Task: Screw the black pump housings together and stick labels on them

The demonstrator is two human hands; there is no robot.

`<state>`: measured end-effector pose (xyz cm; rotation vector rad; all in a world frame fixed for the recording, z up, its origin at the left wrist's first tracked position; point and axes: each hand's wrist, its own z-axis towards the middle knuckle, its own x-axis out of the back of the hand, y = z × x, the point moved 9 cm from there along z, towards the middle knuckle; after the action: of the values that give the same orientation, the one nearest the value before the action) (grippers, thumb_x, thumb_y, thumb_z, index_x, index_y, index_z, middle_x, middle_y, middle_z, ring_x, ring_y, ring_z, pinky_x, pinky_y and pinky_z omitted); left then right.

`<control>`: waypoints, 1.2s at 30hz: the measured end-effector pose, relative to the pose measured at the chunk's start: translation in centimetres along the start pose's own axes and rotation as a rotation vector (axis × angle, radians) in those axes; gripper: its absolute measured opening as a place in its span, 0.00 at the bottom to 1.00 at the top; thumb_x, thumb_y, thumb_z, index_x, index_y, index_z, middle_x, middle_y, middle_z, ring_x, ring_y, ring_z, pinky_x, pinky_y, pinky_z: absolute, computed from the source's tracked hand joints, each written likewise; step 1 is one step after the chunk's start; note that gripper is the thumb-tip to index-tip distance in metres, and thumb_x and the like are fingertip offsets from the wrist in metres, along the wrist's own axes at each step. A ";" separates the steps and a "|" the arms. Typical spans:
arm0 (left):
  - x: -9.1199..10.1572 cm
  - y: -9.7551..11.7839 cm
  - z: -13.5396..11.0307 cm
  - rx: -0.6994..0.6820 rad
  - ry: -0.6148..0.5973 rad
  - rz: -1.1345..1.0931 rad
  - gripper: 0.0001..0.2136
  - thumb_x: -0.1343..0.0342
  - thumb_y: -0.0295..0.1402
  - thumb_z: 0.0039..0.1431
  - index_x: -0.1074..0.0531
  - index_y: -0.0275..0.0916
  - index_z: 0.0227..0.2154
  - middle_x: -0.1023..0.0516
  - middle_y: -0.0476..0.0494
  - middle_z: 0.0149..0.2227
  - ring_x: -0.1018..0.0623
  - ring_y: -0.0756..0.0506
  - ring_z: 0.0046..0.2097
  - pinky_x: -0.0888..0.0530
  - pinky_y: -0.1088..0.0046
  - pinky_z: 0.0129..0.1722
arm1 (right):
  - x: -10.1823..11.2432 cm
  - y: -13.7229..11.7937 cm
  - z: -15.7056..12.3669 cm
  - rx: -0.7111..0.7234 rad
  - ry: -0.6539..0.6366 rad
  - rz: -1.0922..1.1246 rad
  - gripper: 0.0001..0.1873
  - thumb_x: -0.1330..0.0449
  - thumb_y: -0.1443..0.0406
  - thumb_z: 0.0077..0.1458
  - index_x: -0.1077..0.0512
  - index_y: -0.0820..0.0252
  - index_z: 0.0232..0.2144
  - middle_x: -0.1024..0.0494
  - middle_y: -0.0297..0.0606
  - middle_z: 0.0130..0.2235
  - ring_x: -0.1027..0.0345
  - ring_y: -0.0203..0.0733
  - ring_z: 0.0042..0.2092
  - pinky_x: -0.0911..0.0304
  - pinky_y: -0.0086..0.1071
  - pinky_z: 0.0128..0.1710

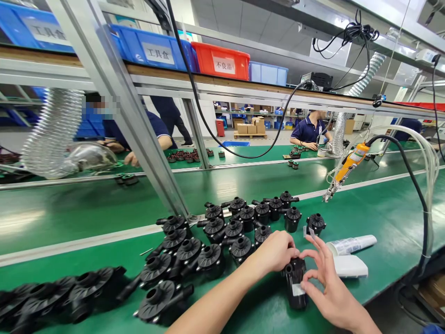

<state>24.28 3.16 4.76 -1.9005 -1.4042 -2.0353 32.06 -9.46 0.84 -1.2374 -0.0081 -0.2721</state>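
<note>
A black pump (295, 304) with round ports lies on the green bench, a small white label (298, 290) on its side. My left hand (278, 250) is closed around the upper end of this pump, its fingers partly hidden behind the knuckles. At the label's right edge, my right hand (325, 283) has the thumb and a bent finger pinched together. Small clear strips (309, 232) cling near the raised fingertips of that hand. Just behind, another black pump (316, 223) stands upright.
Many black pumps (208, 257) crowd the bench to the left. A label roll (352, 245) and a white packet (351, 266) lie at right. An orange electric screwdriver (351, 162) hangs above. A metal post (132, 111) rises ahead; co-workers sit across the conveyor.
</note>
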 end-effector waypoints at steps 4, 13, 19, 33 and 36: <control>0.1 0.1 -0.1 -0.008 0.001 0.000 0.08 0.39 0.31 0.63 0.14 0.38 0.33 0.12 0.41 0.32 0.18 0.42 0.35 0.31 0.71 0.34 | 0.2 -0.3 -0.7 0.103 0.010 -0.156 0.42 0.44 0.70 0.69 0.56 0.35 0.74 0.55 0.48 0.76 0.31 0.52 0.60 0.21 0.45 0.46; -0.7 2.6 -0.9 -0.117 0.027 0.027 0.08 0.39 0.32 0.63 0.16 0.39 0.31 0.15 0.40 0.33 0.18 0.39 0.37 0.29 0.69 0.36 | 0.1 -0.1 -0.6 0.180 0.205 -0.525 0.68 0.27 0.72 0.46 0.63 0.45 0.76 0.53 0.52 0.76 0.48 0.73 0.71 0.32 0.66 0.60; 0.8 4.4 -3.3 -0.221 0.081 0.102 0.09 0.40 0.29 0.67 0.19 0.39 0.47 0.18 0.40 0.45 0.19 0.39 0.48 0.27 0.71 0.48 | 0.8 -0.3 1.1 0.377 0.395 -0.761 0.54 0.38 0.77 0.59 0.59 0.42 0.76 0.55 0.51 0.76 0.51 0.71 0.73 0.41 0.74 0.64; 4.6 -1.4 -2.7 0.093 0.145 0.416 0.09 0.38 0.34 0.66 0.17 0.34 0.38 0.15 0.28 0.41 0.16 0.29 0.46 0.24 0.61 0.43 | 2.1 -1.6 -1.4 0.308 0.520 -0.292 0.31 0.36 0.64 0.68 0.41 0.49 0.68 0.29 0.52 0.60 0.26 0.52 0.48 0.24 0.44 0.39; 3.1 0.9 -3.2 0.050 0.126 0.431 0.13 0.41 0.38 0.67 0.17 0.32 0.41 0.15 0.25 0.43 0.16 0.26 0.47 0.23 0.57 0.44 | 2.6 0.0 -1.5 0.139 0.511 -0.117 0.27 0.38 0.59 0.70 0.41 0.52 0.66 0.22 0.45 0.48 0.26 0.44 0.38 0.29 0.37 0.35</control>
<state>21.46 2.33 8.25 -1.8201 -0.9092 -1.8520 34.36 -11.41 0.70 -1.0032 0.3370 -0.6732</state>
